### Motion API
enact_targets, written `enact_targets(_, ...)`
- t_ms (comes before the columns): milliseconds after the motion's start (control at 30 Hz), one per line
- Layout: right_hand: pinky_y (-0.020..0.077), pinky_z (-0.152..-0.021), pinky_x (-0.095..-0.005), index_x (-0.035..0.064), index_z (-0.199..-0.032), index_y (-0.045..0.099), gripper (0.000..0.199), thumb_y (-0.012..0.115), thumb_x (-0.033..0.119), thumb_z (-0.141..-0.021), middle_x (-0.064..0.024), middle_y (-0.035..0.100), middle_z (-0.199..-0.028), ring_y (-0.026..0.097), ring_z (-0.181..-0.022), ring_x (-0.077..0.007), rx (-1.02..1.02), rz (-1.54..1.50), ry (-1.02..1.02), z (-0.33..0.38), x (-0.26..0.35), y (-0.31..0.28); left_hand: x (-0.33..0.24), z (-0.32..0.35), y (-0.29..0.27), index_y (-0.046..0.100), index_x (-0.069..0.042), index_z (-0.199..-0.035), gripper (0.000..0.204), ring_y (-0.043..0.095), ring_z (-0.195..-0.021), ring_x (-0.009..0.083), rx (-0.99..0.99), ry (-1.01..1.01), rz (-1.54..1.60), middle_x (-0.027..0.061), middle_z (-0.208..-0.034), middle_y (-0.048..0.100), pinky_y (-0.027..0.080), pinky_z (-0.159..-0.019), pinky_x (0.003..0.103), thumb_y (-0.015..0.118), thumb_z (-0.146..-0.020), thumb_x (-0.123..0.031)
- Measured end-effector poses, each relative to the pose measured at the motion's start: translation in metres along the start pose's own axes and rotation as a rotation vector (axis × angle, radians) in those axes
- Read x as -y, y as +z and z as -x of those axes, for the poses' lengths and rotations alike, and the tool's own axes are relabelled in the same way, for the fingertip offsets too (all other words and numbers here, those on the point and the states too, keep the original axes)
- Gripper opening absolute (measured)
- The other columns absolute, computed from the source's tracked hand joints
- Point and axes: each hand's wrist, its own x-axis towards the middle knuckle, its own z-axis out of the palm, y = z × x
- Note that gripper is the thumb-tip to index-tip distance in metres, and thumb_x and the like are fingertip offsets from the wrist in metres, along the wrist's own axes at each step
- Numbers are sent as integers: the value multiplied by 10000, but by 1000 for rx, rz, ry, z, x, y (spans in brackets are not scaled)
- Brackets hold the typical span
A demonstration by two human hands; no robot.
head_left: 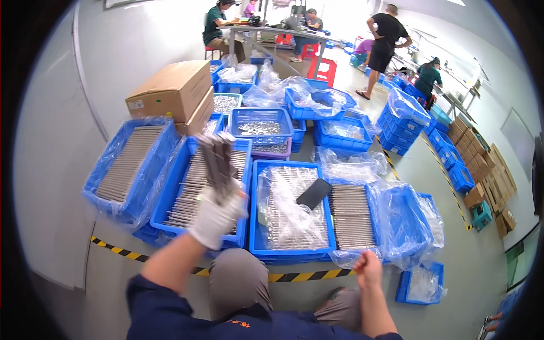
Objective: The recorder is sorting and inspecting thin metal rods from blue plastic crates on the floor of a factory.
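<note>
My left hand (220,212), in a white glove, is closed around a bundle of grey metal rods (215,156), smeared by motion. It is raised over a blue crate (158,218) in which more rods (195,184) lie in rows. My right hand (369,268) is bare, its fingers curled shut above my right knee; whether something small is in them I cannot make out. Just beyond it, a plastic-lined crate holds tightly packed rods (351,218). Between the two crates stands another blue crate (292,252), with rods, clear plastic and a black phone-like slab (314,194) on top.
Farther left is a lined crate of rods (129,164), with cardboard boxes (170,88) behind. A blue basket of small metal parts (260,127) stands at the middle back. To the right is a lined crate (405,221). Yellow-black tape (311,276) marks the floor; several people work farther off.
</note>
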Motion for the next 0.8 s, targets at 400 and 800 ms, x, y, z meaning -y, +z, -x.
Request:
enact_targets(400, 357, -529, -284, 68, -763, 505, 184, 423, 224, -816, -47, 435, -668, 424, -604, -163, -422, 1003, -121, -7, 48, -103, -49, -107, -311, 557, -105, -862, 205, 560, -822, 306, -381, -154, -1970, 142, -859, 582, 448, -699, 402, 377, -800, -181)
enact_targets(800, 404, -761, -377, 2, -899, 592, 301, 405, 220, -808, -184, 577, -908, 520, -866, -314, -446, 1728, -178, -4, 49, -91, 52, -147, -404, 547, -133, -912, 186, 561, -818, 301, -200, -396, -1925, 137, -839, 584, 445, -712, 385, 478, -740, -134)
